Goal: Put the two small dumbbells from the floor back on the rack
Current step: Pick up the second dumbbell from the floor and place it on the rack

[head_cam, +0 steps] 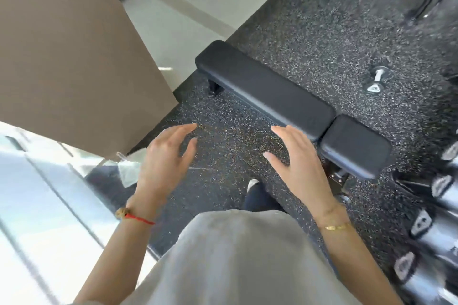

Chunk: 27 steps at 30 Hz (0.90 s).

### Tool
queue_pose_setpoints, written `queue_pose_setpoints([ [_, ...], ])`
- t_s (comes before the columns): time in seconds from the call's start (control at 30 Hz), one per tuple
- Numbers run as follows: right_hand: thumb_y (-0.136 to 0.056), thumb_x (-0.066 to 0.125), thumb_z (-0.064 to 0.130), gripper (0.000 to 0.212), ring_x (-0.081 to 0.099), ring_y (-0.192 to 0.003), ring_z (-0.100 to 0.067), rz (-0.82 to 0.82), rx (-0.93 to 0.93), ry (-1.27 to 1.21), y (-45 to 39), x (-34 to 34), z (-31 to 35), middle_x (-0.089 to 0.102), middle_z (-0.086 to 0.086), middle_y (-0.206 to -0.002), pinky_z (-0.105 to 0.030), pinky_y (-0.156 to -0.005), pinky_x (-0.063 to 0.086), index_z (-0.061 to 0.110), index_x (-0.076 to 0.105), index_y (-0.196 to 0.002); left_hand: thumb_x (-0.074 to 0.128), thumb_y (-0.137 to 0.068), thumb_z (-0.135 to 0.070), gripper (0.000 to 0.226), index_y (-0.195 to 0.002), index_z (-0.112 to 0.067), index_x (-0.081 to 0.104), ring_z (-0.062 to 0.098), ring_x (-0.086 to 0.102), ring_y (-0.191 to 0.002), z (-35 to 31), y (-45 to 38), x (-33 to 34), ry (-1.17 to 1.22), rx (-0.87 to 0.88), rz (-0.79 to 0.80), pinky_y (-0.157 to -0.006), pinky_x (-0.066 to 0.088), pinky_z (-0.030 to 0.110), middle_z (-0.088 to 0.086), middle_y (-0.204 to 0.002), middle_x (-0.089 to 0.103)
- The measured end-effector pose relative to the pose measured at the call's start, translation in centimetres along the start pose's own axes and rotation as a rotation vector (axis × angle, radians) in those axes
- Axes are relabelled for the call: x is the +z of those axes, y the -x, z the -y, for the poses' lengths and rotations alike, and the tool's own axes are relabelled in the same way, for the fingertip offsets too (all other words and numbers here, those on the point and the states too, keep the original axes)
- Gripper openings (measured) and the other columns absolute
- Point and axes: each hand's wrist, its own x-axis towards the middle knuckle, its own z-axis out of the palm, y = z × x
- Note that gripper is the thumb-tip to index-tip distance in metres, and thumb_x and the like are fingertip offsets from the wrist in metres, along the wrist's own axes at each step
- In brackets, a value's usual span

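Both hands were held out empty above the speckled floor [322,39], fingers spread and slightly curled. Left hand [166,156] hung over bare floor; right hand [297,163] was just beside the near edge of the black bench [262,86]. One small dumbbell [376,78] lay on the floor beyond the bench, well apart from either hand. A second was not discernible. Rack [431,220] with larger dumbbells stood at the right edge, blurred.
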Motion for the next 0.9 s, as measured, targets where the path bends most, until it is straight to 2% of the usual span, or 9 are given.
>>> queue_pose_setpoints([
  [0.1,-0.091,0.062,0.038,0.053,0.039,-0.136,-0.013,0.019,-0.04,0.005,-5.4,0.8,0.1,0.054,0.001,-0.139,-0.023,-0.115,0.023,0.018,0.05,-0.139,0.065,-0.091,-0.022,0.03,-0.121,-0.019,0.068,0.019,0.067,-0.099,1.7,-3.6,0.4,-0.01,-0.045,-0.013,-0.085,0.045,0.021,0.002,-0.113,0.073],
  [0.2,-0.091,0.063,0.035,0.052,0.04,-0.137,-0.017,0.03,-0.083,-0.018,-11.5,1.2,0.0,0.055,-0.001,-0.137,-0.033,-0.117,0.031,0.015,0.052,-0.138,0.063,-0.092,-0.024,0.029,-0.12,-0.02,0.068,0.02,0.069,-0.096,2.9,-8.3,0.9,-0.032,-0.075,-0.045,-0.076,0.052,0.026,0.001,-0.111,0.073],
  [0.27,-0.091,0.064,0.035,0.052,0.04,-0.137,-0.019,0.044,-0.121,-0.023,-16.3,1.2,-0.2,0.056,-0.002,-0.137,-0.038,-0.115,0.035,0.014,0.052,-0.137,0.063,-0.092,-0.024,0.028,-0.12,-0.019,0.068,0.021,0.069,-0.092,3.6,-12.1,1.2,-0.049,-0.092,-0.07,-0.07,0.052,0.026,0.002,-0.106,0.074],
  [0.4,-0.092,0.06,0.038,0.053,0.038,-0.14,-0.02,0.082,-0.185,0.012,-26.6,0.1,-0.7,0.054,-0.002,-0.139,-0.037,-0.116,0.033,0.015,0.05,-0.139,0.064,-0.091,-0.02,0.028,-0.118,-0.017,0.069,0.023,0.069,-0.081,4.3,-20.0,1.3,-0.084,-0.142,-0.105,-0.064,0.047,0.023,0.006,-0.097,0.073],
  [0.57,-0.093,0.06,0.037,0.052,0.036,-0.141,-0.018,0.11,-0.252,0.022,-38.8,-0.8,-1.0,0.053,-0.001,-0.141,-0.035,-0.117,0.029,0.017,0.048,-0.14,0.067,-0.09,-0.018,0.026,-0.116,-0.017,0.07,0.023,0.071,-0.084,5.0,-29.0,1.1,-0.089,-0.187,-0.154,-0.068,0.054,0.027,0.003,-0.101,0.074],
  [0.8,-0.092,0.063,0.033,0.051,0.039,-0.138,-0.023,0.15,-0.333,0.013,-50.8,0.7,0.1,0.055,-0.006,-0.138,-0.037,-0.116,0.031,0.013,0.05,-0.138,0.064,-0.092,-0.02,0.027,-0.119,-0.018,0.068,0.024,0.068,-0.088,7.7,-38.0,1.3,-0.103,-0.266,-0.153,-0.072,0.055,0.031,0.002,-0.104,0.073],
  [0.9,-0.092,0.064,0.032,0.051,0.041,-0.137,-0.025,0.174,-0.337,0.002,-55.1,2.1,1.0,0.055,-0.008,-0.138,-0.042,-0.116,0.035,0.012,0.051,-0.137,0.064,-0.091,-0.02,0.029,-0.12,-0.019,0.068,0.022,0.066,-0.083,9.7,-41.4,1.6,-0.109,-0.297,-0.151,-0.07,0.051,0.027,0.001,-0.103,0.072],
])
